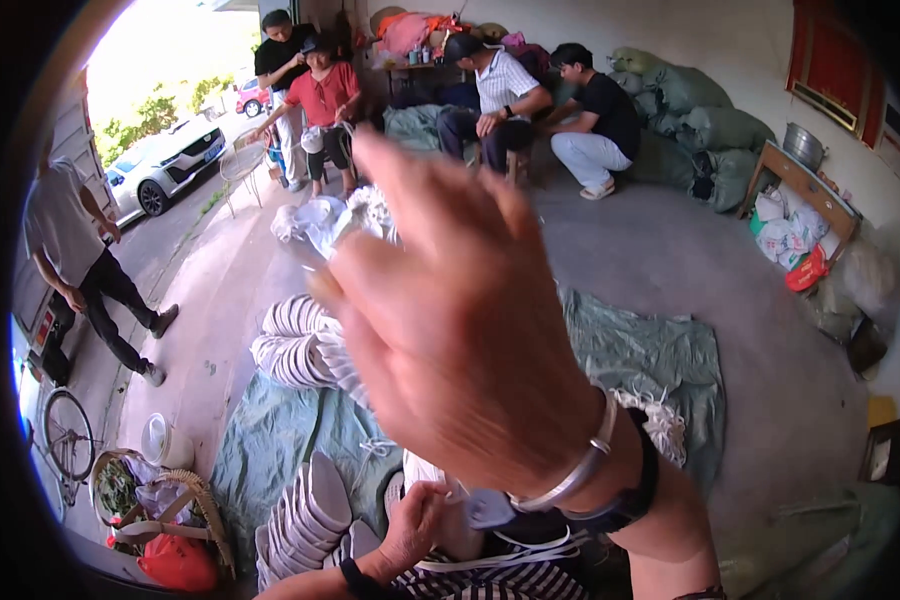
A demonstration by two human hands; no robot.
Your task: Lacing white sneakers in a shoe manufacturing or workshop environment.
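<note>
My right hand (460, 300) is raised close in front of me, smeared by motion. Its fingers are curled and pressed together; whatever they pinch is too blurred to make out. Low in front of my lap, my left hand (417, 522) is closed on a pale canvas shoe (460, 535), partly hidden below my right wrist. White cord (540, 550) trails across my striped clothing (500, 582). Beside my left forearm stands a row of nested white shoes (305, 510). More stacked white shoes (300, 340) lie farther off, partly behind my right hand.
A green tarp (660, 350) covers the floor, with a bundle of white laces (660, 425) on it. At left are a wicker basket (205, 510), a white bucket (165, 440) and a person walking (70, 240). Several people gather at the back near green sacks (700, 110).
</note>
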